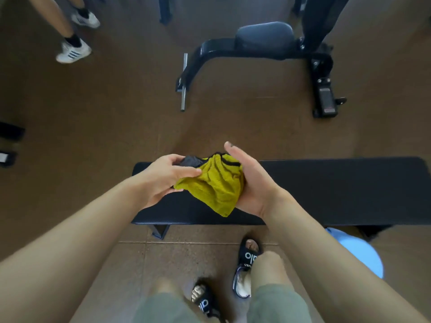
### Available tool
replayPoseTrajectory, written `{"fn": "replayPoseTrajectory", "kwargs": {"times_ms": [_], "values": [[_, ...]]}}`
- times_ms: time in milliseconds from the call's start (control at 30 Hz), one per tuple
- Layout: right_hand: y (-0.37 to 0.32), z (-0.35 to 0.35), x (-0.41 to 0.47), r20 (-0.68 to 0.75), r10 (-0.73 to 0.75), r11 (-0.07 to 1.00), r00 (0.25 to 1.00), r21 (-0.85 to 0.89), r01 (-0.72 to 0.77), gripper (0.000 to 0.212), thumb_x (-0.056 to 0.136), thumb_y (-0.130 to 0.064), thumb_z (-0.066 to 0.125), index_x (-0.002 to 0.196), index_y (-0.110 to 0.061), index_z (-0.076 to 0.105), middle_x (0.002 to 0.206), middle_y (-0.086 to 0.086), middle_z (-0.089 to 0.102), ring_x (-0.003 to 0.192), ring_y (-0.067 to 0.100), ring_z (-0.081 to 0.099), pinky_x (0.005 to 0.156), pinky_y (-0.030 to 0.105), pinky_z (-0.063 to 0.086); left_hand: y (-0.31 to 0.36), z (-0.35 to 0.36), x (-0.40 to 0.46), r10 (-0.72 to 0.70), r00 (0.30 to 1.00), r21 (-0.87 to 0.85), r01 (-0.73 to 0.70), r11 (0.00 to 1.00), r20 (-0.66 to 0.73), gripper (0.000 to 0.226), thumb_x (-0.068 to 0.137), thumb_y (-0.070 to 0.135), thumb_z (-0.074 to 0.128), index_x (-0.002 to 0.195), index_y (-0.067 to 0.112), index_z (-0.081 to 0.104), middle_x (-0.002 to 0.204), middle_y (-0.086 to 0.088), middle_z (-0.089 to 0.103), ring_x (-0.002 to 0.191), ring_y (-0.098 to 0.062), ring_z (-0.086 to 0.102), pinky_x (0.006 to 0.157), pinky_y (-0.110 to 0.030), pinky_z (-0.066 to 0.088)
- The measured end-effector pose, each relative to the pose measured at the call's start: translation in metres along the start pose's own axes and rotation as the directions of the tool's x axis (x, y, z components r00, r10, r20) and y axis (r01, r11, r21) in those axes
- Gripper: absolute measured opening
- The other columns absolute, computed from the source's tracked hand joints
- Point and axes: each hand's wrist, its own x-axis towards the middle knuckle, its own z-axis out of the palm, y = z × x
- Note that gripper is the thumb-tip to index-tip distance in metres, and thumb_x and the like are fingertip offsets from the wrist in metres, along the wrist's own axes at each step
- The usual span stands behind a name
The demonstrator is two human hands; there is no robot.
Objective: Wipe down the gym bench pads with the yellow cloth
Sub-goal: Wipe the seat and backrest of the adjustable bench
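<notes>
Yellow cloth (215,183) | held by left hand (161,180), right hand (251,183) | sandal (249,256): "alo"

The table (338,187) top lies bare right of the yellow cloth (214,187). Beyond the table, open floor (116,113) reaches a black machine (263,43). A blue ball (359,250) sits under its right end.

Both hands hold a bunched yellow cloth (215,185) above the left end of the flat black bench pad (338,190). The left hand (161,180) pinches its near-left corner; the right hand (251,180) cups its right side, fingers extended. Beyond the bench pad stands another padded machine (264,39).
</notes>
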Motion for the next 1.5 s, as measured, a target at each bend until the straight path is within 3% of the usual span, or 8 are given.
{"fn": "replayPoseTrajectory", "kwargs": {"times_ms": [200, 300, 433, 600, 867, 1000, 1167, 1500], "values": [[-0.024, 0.061, -0.059, -0.207, 0.044, 0.957, 0.977, -0.271, -0.101, 0.033, 0.096, -0.014, 0.066, 0.129, -0.007, 0.067, 0.123, 0.012, 0.073, 0.109, 0.025, 0.072, 0.086, 0.036, 0.061, 0.074, -0.013, -0.085, 0.052, 0.995, 0.188, -0.036, 0.981, -0.083, 0.045, 0.082, 0.018, 0.085, 0.122, 0.018, 0.063, 0.110, -0.004, 0.074, 0.095, -0.023, 0.074, 0.076, -0.036, 0.061], [-0.029, 0.085, -0.060, -0.279, 0.027, 0.975, 0.960, -0.207, -0.087, 0.033, 0.096, -0.009, 0.066, 0.128, -0.006, 0.066, 0.118, 0.012, 0.075, 0.107, 0.026, 0.073, 0.086, 0.038, 0.060, 0.091, -0.033, -0.103, 0.100, 0.988, 0.207, -0.075, 0.976, -0.115, 0.041, 0.084, 0.018, 0.083, 0.121, 0.018, 0.063, 0.107, -0.001, 0.073, 0.086, -0.016, 0.071, 0.061, -0.026, 0.055], [-0.032, 0.125, -0.045, -0.334, -0.027, 0.981, 0.942, -0.192, -0.040, 0.028, 0.096, -0.011, 0.067, 0.124, -0.006, 0.066, 0.111, 0.011, 0.077, 0.097, 0.024, 0.076, 0.076, 0.034, 0.063, 0.097, -0.074, -0.111, 0.136, 0.982, 0.209, -0.106, 0.972, -0.133, 0.040, 0.086, 0.020, 0.081, 0.122, 0.017, 0.063, 0.109, -0.003, 0.073, 0.096, -0.022, 0.073, 0.072, -0.034, 0.061], [-0.020, 0.177, -0.001, -0.370, -0.081, 0.980, 0.925, -0.201, 0.005, 0.027, 0.101, -0.011, 0.059, 0.127, -0.006, 0.064, 0.115, 0.012, 0.076, 0.103, 0.026, 0.075, 0.083, 0.033, 0.063, 0.098, -0.144, -0.102, 0.195, 0.977, 0.189, -0.176, 0.966, -0.087, 0.036, 0.092, 0.018, 0.074, 0.125, 0.018, 0.060, 0.108, 0.001, 0.070, 0.084, -0.014, 0.067, 0.051, -0.018, 0.051], [0.024, 0.275, 0.073, -0.530, -0.184, 0.973, 0.828, -0.219, 0.075, 0.024, 0.097, -0.016, 0.067, 0.119, -0.006, 0.069, 0.103, 0.011, 0.078, 0.088, 0.023, 0.078, 0.067, 0.031, 0.063, 0.103, -0.270, -0.081, 0.168, 0.973, 0.322, -0.212, 0.923, 0.159, 0.049, 0.092, 0.016, 0.067, 0.137, 0.030, 0.051, 0.124, -0.001, 0.063, 0.102, -0.019, 0.066, 0.067, -0.027, 0.056], [0.033, 0.305, 0.082, -0.493, -0.228, 0.972, 0.839, -0.165, 0.168, 0.026, 0.094, -0.011, 0.067, 0.118, 0.000, 0.071, 0.110, 0.017, 0.076, 0.100, 0.029, 0.075, 0.082, 0.036, 0.063, 0.120, -0.298, -0.081, 0.101, 0.956, 0.364, -0.201, 0.910, 0.276, 0.058, 0.095, 0.011, 0.062, 0.145, 0.034, 0.043, 0.130, -0.002, 0.058, 0.095, -0.017, 0.065, 0.062, -0.023, 0.057], [0.031, 0.309, 0.092, -0.525, -0.340, 0.940, 0.780, -0.167, 0.298, 0.033, 0.088, -0.007, 0.073, 0.119, 0.003, 0.070, 0.112, 0.020, 0.075, 0.107, 0.036, 0.072, 0.098, 0.048, 0.057, 0.143, -0.313, -0.074, 0.108, 0.933, 0.469, -0.270, 0.841, 0.344, 0.065, 0.090, 0.012, 0.061, 0.143, 0.044, 0.043, 0.131, -0.001, 0.060, 0.115, -0.026, 0.063, 0.099, -0.047, 0.056], [-0.004, 0.322, 0.133, -0.556, -0.405, 0.908, 0.726, -0.155, 0.388, 0.028, 0.097, -0.017, 0.067, 0.120, -0.001, 0.069, 0.112, 0.018, 0.075, 0.098, 0.030, 0.075, 0.073, 0.035, 0.063, 0.193, -0.328, -0.016, -0.005, 0.929, 0.497, -0.193, 0.846, 0.369, 0.055, 0.083, 0.008, 0.060, 0.132, 0.033, 0.053, 0.125, -0.008, 0.062, 0.114, -0.032, 0.064, 0.097, -0.053, 0.057]]}}
